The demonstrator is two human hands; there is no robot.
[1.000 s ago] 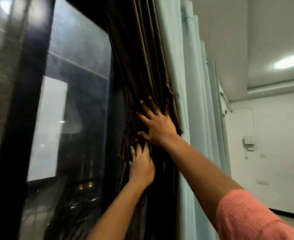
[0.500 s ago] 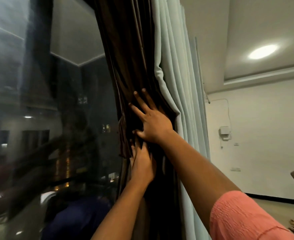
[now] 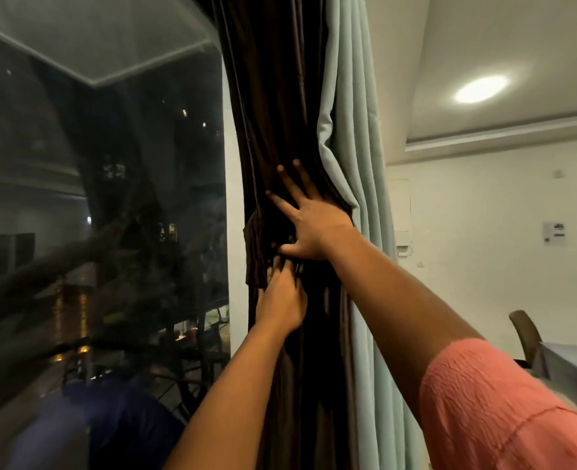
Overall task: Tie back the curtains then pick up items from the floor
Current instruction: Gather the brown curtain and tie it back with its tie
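Dim room, bright ceiling light [image 3: 480,89]

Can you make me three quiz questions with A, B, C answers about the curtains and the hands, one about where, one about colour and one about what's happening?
1. Where is the right hand compared with the left hand?
A. Above it
B. Below it
C. Far away by the wall

2. What colour is the curtain hanging just right of the dark brown curtain?
A. Red
B. Pale blue-green
C. Yellow

3. How are the right hand's fingers?
A. Curled in a fist
B. Spread flat on the fabric
C. Holding a cup

Answers:
1. A, the right hand presses on the brown curtain higher up, with the left hand just under it.
2. B, the folds beside the brown fabric are a pale blue-green.
3. B, the fingers fan out open against the bunched brown curtain.
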